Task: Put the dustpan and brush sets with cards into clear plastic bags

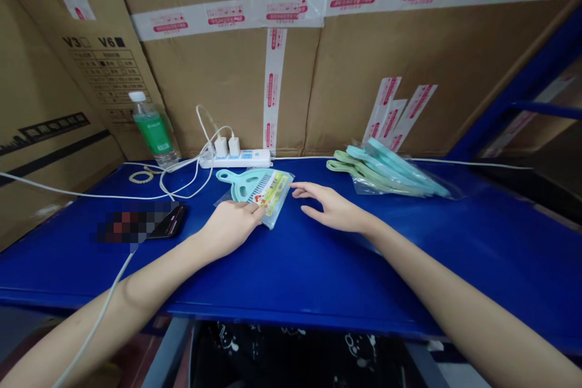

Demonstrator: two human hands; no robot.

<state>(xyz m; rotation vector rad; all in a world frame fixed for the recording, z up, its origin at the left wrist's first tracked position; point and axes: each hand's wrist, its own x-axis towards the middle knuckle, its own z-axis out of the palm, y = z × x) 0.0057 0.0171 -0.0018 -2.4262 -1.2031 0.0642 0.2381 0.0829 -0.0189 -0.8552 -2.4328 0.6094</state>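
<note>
A small light-blue dustpan and brush set [240,184] lies in a clear bag on the blue table, its handle pointing to the back left. A yellow-green printed label crosses its right part. My left hand [231,227] is on the near edge of this set, fingers closed over the bag; the thumb is hidden. Just right of the bag, my right hand [334,207] hovers palm inward with fingers apart and nothing in it. Farther right lies a pile of bagged light-blue and green dustpan sets [386,171], some overlapping.
A white power strip [248,159] with two plugged chargers stands at the back. Its white cable [91,196] loops leftward. A water bottle [157,133], a beaded bracelet [142,176] and a phone [168,222] are at left. Taped cardboard [218,73] walls the back.
</note>
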